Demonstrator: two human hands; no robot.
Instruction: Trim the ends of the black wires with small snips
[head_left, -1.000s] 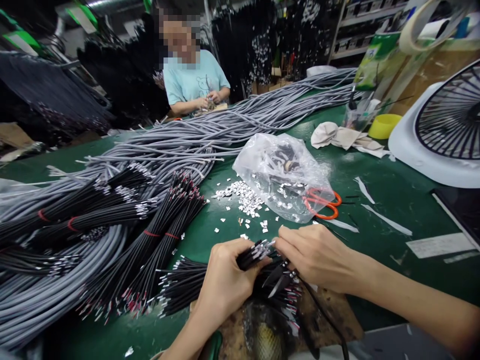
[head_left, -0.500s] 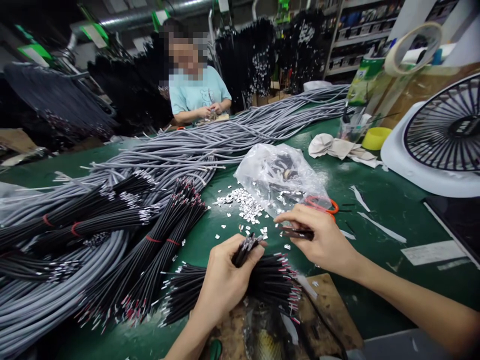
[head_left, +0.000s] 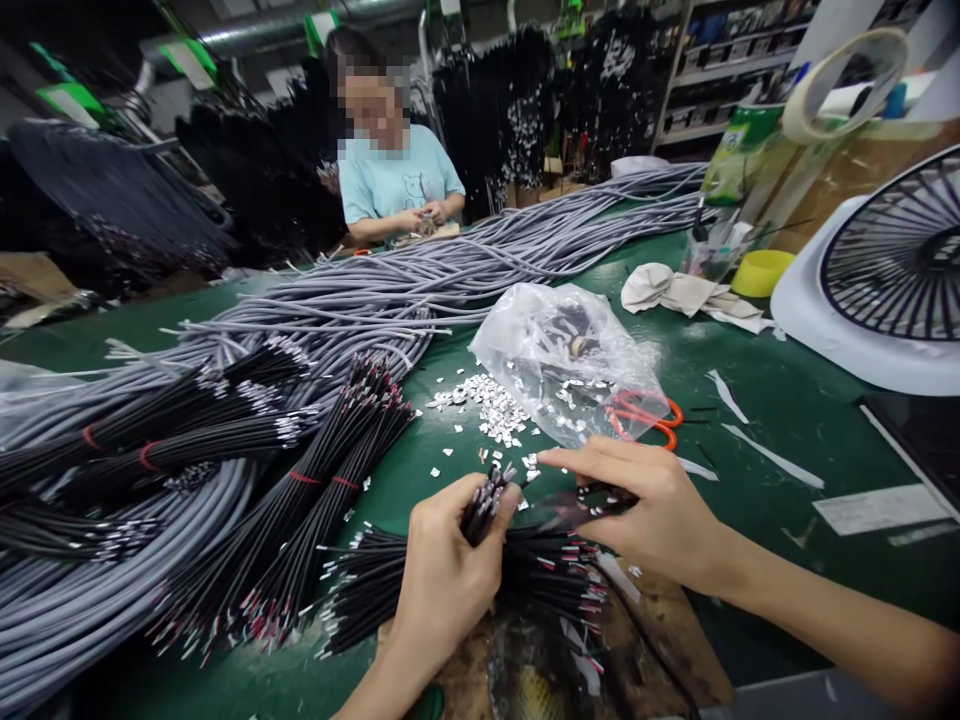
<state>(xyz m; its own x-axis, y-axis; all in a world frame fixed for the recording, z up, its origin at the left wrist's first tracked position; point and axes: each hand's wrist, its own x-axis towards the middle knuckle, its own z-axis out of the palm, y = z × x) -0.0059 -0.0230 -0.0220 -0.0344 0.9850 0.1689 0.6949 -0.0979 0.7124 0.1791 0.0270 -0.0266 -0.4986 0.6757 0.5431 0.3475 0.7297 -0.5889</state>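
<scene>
Fingers of the left hand [head_left: 442,580] wrap a thin bundle of black silver-tipped wires [head_left: 486,502], tips angled up-right; the right hand [head_left: 652,510], just beside, pinches loose black wires [head_left: 592,497] lying crosswise.

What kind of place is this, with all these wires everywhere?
Most likely a cable-assembly workshop: grey cables heaped across the green worktable, banded bundles of black wires beside them, and the left hand gripping a bunch of cut wires while a co-worker works opposite.
</scene>
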